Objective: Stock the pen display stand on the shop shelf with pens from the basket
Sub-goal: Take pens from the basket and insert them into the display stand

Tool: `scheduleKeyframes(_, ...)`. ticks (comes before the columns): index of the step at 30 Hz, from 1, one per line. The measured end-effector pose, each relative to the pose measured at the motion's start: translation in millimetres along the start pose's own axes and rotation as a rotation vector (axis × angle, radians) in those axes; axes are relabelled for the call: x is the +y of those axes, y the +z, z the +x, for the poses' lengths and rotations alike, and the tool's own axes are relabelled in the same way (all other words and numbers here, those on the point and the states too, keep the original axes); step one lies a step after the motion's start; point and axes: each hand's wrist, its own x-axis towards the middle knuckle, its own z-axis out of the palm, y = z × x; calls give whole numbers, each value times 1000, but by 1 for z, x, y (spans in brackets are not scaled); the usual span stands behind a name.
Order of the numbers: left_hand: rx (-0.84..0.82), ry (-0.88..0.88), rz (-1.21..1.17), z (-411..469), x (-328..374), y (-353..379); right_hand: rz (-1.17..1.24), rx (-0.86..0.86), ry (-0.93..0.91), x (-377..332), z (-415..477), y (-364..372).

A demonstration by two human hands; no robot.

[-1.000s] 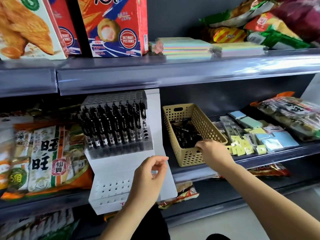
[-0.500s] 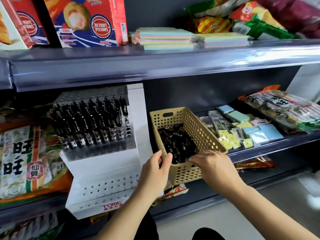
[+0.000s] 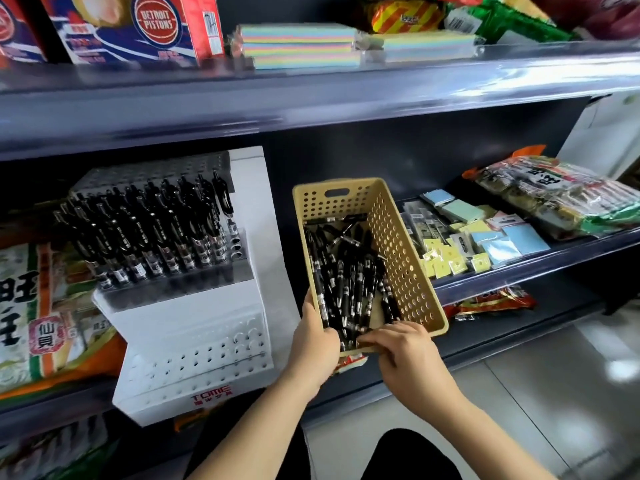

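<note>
A tan perforated basket (image 3: pixel 405 244) holds several loose black pens (image 3: pixel 346 275) and juts out past the front edge of the middle shelf. My left hand (image 3: pixel 317 337) grips its near left corner. My right hand (image 3: pixel 405 344) reaches over the near rim, fingers curled down among the pens; whether it holds one is hidden. To the left stands the white tiered pen display stand (image 3: pixel 194 323). Its upper tier is packed with upright black pens (image 3: pixel 152 230), and the lower tier's holes are bare.
Snack bags (image 3: pixel 38 317) lie left of the stand. Sticky notes and small stationery packets (image 3: pixel 481 237) sit right of the basket, with more snack bags (image 3: pixel 561 192) beyond. The top shelf (image 3: pixel 311 95) carries boxes and coloured paper pads. Tiled floor (image 3: pixel 554 393) lies below right.
The basket has slid forward toward me, out over the shelf edge. My left hand moved from in front of the stand to the basket's corner. My right hand stayed at the near rim.
</note>
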Motion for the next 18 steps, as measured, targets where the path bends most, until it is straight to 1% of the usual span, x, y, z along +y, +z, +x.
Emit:
scheduleKeyframes(2, 33, 16, 36, -2, -4, 4, 78, -68, 53, 0, 0, -3)
scheduleKeyframes(4, 53, 17, 51, -5, -6, 8, 127, -118, 68, -1, -1, -10)
scheduleKeyframes(6, 60, 25, 57, -7, -9, 10, 213, -223, 123, -1, -1, -17)
scheduleKeyframes(8, 69, 46, 65, -12, -12, 13, 367, -353, 233, 1, 3, -25)
scheduleKeyframes(9, 78, 50, 69, -12, -14, 14, 479, -388, 320, 2, 7, -28)
scheduleKeyframes(11, 96, 62, 62, -14, -17, 17, 680, -364, 510, 4, 19, -28)
scheduleKeyframes(12, 101, 71, 55, -14, -18, 17, 685, -330, 582, 6, 28, -26)
scheduleKeyframes(14, 102, 83, 47, -13, -20, 18, 571, -299, 648, 11, 46, -16)
scheduleKeyframes(16, 98, 84, 36, -12, -20, 17, 510, -298, 700, 12, 65, -4)
scheduleKeyframes(18, 99, 84, 18, -11, -22, 17, 503, -307, 767, 10, 83, 10)
